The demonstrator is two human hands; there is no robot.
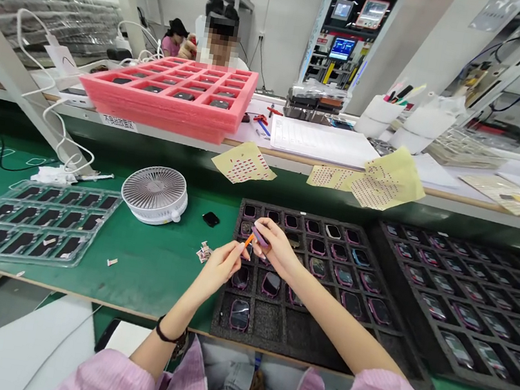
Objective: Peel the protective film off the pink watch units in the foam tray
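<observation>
Right above the near foam tray [267,323], the two hands meet, close together. The left hand [220,266] is pinched on an orange stick [249,239], whose tip is at the purple case [260,237]. The right hand [276,244] grips that case between thumb and fingers, tilted. Below them, the tray's compartments hold rows of watch-like pieces, with some compartments bare in the front rows. A second dark tray [421,326], also loaded, lies beside it on the right. Over on the left of the green bench [141,268] are a white fan [155,195], a small black piece [211,219], a little pile of labels [204,252] and a clear tray [31,219] of black parts. Yellow sticker sheets [389,178] hang from the shelf edge, near a pink foam tray [165,109].
</observation>
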